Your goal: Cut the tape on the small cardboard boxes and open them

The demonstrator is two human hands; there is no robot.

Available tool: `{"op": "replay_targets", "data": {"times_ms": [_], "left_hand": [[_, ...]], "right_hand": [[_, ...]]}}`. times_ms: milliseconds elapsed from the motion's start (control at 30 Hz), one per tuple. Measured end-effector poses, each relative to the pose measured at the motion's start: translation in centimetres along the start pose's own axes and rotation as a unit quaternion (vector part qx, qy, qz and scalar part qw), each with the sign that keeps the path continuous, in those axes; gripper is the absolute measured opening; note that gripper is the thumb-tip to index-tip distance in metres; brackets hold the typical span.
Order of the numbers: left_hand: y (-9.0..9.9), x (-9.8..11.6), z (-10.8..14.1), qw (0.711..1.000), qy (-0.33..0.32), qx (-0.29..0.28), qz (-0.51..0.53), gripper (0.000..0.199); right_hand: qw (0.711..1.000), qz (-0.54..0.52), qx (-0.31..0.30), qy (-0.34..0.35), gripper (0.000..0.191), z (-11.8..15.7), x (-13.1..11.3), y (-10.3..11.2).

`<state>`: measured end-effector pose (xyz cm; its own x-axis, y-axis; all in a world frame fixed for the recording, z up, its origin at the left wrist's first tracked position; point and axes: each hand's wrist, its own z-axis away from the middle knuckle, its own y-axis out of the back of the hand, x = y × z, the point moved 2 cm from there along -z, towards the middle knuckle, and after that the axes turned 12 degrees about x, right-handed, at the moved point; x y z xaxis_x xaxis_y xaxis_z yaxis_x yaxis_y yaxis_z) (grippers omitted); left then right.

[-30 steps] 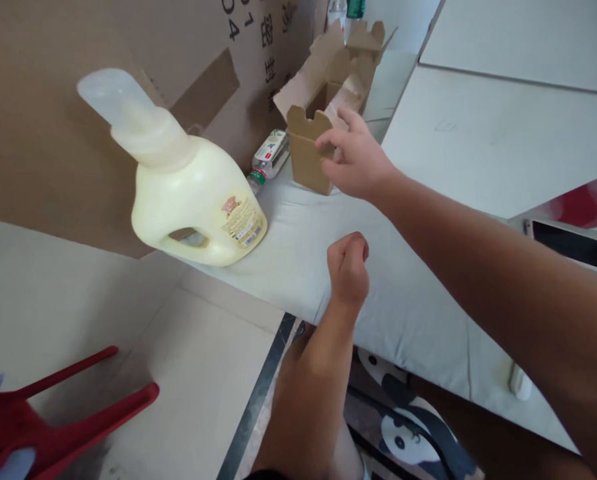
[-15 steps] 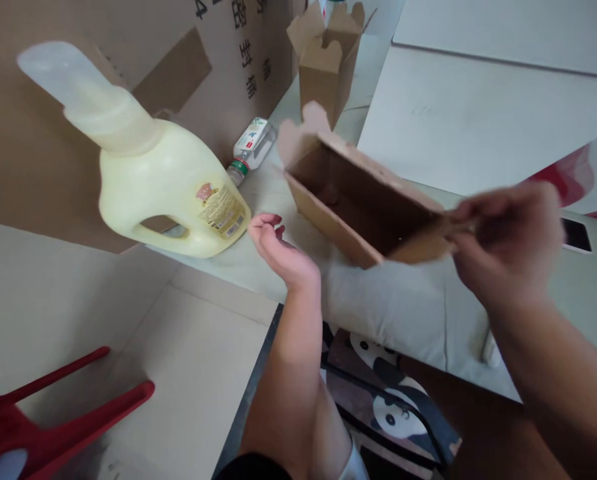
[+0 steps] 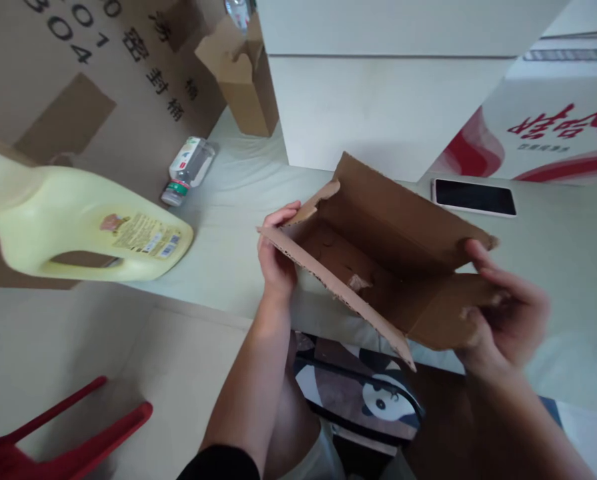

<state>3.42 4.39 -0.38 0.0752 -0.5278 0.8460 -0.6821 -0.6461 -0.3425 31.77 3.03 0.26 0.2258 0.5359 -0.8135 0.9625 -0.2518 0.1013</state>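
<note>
An open brown cardboard box (image 3: 398,240) is tilted toward me between my two hands, its flaps spread outward. My left hand (image 3: 277,257) is closed on its left end, with the fingers partly hidden behind the flap. At the right end, my right hand (image 3: 511,317) grips the end flap between thumb and fingers. A small pale scrap (image 3: 359,283) shows on the inside of the box. To the left of my left hand lies a pale yellow jug (image 3: 93,220) with a built-in handle and a printed label.
A clear bottle (image 3: 191,167) with a green-ringed cap lies by a large printed carton (image 3: 128,87). Behind stand a smaller open cardboard box (image 3: 248,93) and white boxes (image 3: 378,113). A phone (image 3: 473,197) lies on the cloth-covered surface. A red plastic piece (image 3: 78,440) is at lower left.
My left hand has moved from beside the jug onto the box's left end. The box has turned, with its opening now facing me more. The view has shifted right.
</note>
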Motion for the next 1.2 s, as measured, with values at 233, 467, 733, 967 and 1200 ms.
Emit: {"op": "replay_targets", "data": {"times_ms": [233,467,733,967,1200], "left_hand": [[-4.4,-2.0,2.1,1.0,0.022,0.001,-0.02,0.042],[-5.8,-3.6,2.8,0.995,0.002,-0.01,-0.096,0.052],[-5.2,-1.7,1.6,0.93,-0.197,-0.187,-0.247,0.063],[-3.0,-1.8,0.1,0.952,-0.152,-0.153,-0.219,0.057],[-1.2,-2.0,-1.1,0.978,-0.02,-0.015,-0.207,0.046]], "right_hand": [[0.989,0.087,0.096,0.067,0.071,0.0,1.4,1.2],[0.999,0.036,-0.023,-0.032,0.039,0.4,2.1,2.3],[0.997,0.01,-0.076,-0.001,0.033,0.7,2.1,2.4],[0.997,-0.019,-0.025,-0.065,0.05,1.0,3.1,2.1],[0.969,0.026,-0.223,-0.105,0.055,1.4,4.4,-0.1]]}}
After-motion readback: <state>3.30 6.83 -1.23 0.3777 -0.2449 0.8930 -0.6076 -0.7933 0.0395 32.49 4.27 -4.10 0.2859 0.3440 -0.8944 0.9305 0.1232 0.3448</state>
